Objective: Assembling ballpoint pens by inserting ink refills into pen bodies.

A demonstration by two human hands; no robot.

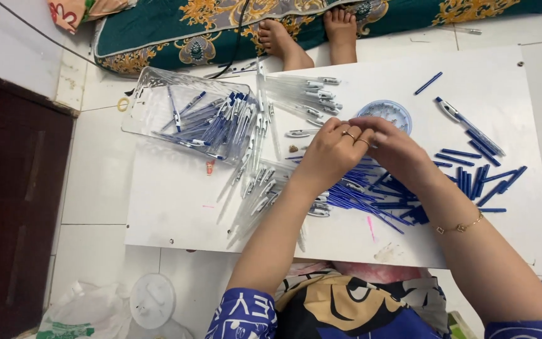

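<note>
While left hand [330, 150] and right hand [396, 154] pinch together, held part hidden, axis unclear, above blue pen pile [371, 198]

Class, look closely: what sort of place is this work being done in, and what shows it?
Probably a home floor used as a workspace. A white board lies on floor tiles, a patterned mattress lies beyond it, and bare feet rest at its edge.

Two bare forearms, no long sleeves. Left hand [330, 154] wears two thin gold rings [354, 137] on neighbouring fingers. Right hand [403, 157] has no visible rings; thin gold chain bracelet [459, 226] with small links at the right wrist. Short blue sleeves with white lettering-style print [243, 314] on both upper arms. Torso garment dark navy with tan and cream curved shapes [346, 307].
</note>
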